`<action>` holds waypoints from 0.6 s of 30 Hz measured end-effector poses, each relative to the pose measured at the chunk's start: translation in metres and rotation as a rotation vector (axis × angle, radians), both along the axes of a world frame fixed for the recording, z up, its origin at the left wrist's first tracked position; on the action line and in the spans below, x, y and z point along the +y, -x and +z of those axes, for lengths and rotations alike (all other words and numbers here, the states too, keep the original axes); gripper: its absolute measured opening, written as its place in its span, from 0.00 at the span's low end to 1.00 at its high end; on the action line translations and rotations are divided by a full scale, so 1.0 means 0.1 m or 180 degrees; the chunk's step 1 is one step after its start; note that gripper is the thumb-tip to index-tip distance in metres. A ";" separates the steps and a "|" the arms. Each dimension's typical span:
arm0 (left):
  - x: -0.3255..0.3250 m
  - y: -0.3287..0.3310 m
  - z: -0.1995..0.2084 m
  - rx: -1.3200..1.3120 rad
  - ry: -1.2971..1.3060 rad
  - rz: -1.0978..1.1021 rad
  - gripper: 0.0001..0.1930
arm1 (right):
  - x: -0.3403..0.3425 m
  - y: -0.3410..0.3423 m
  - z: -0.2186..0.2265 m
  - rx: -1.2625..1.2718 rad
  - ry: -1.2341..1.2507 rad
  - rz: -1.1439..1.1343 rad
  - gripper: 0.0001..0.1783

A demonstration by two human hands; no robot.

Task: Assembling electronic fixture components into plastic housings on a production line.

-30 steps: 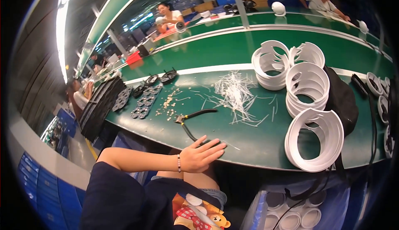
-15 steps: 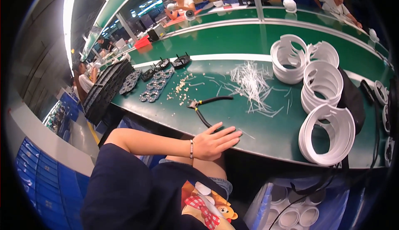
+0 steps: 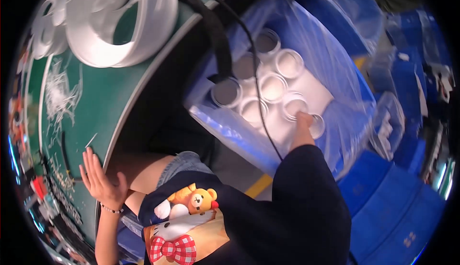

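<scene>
My left hand rests at the edge of the green workbench, fingers stretched out, holding nothing. My right hand reaches down into a plastic-lined blue bin. Its fingers close on the rim of a white plastic cylinder; the fingertips are partly hidden and blurred. Other open-topped white cylinders stand around it, among them one in the middle and another beside my wrist. Beyond my left hand lie black-handled pliers.
Large white ring-shaped housings stand on the bench at upper left, with a pile of thin white strips nearby. A black cable hangs across the bin. Blue crates are at the right.
The view has swung right and down to the bin. My right hand, unseen before, is now in the bin at a white cylinder. My left hand stays open at the bench edge.
</scene>
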State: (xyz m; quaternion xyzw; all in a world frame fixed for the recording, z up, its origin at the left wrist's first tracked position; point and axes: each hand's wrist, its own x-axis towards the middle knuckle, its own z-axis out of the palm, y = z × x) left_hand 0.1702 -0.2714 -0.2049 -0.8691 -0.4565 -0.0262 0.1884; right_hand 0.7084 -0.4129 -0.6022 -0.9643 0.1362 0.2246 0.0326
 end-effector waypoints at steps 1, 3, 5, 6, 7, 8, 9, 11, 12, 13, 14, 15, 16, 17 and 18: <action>0.00 0.01 -0.03 -0.0001 -0.0086 -0.0002 0.33 | -0.02 0.24 0.22 0.0076 0.0148 0.0239 0.23; 0.03 0.00 -0.09 -0.0080 -0.0048 -0.0059 0.32 | -0.04 0.44 0.55 0.0096 0.0301 0.0429 0.25; 0.03 -0.02 -0.13 -0.0075 -0.0032 -0.0048 0.31 | -0.16 0.48 0.64 0.0243 0.0050 0.0299 0.24; 0.01 -0.03 -0.12 -0.0104 -0.0010 -0.0083 0.31 | -0.22 0.43 0.58 0.0140 0.0037 0.0513 0.24; 0.00 -0.04 -0.10 -0.0123 0.0019 -0.0069 0.31 | -0.29 0.34 0.57 0.0183 -0.0187 0.0387 0.25; -0.01 -0.03 -0.09 -0.0117 0.0040 -0.0037 0.30 | -0.27 0.34 0.66 0.0249 -0.0422 0.0278 0.25; -0.03 0.00 -0.07 -0.0138 0.0044 -0.0049 0.30 | -0.16 0.38 0.87 0.0175 -0.0414 0.0286 0.29; -0.04 0.04 -0.05 -0.0161 0.0109 -0.0004 0.32 | -0.15 0.36 1.10 0.0013 -0.0459 0.0237 0.30; -0.05 0.03 -0.03 -0.0220 0.0135 -0.0022 0.32 | -0.15 0.32 1.20 -0.0124 -0.0509 0.0200 0.32; -0.05 0.02 -0.01 -0.0252 0.0159 -0.0007 0.31 | -0.29 0.20 1.13 -0.0205 -0.0820 0.0090 0.34; -0.06 0.04 0.02 -0.0262 0.0176 0.0023 0.30 | -0.29 0.22 1.29 -0.0291 -0.0831 0.0151 0.35; -0.05 0.07 0.03 -0.0307 0.0225 0.0016 0.30 | -0.29 0.23 1.44 -0.0380 -0.0843 0.0210 0.35; -0.06 0.06 0.04 -0.0351 0.0298 0.0000 0.31 | -0.37 0.18 1.46 -0.0525 -0.0947 0.0163 0.37; -0.06 0.05 0.05 -0.0399 0.0351 -0.0015 0.31 | -0.45 0.09 1.50 -0.0756 -0.1080 0.0151 0.37; -0.04 0.06 0.03 -0.0432 0.0396 -0.0060 0.32 | -0.38 0.19 1.68 -0.0961 -0.1214 0.0154 0.37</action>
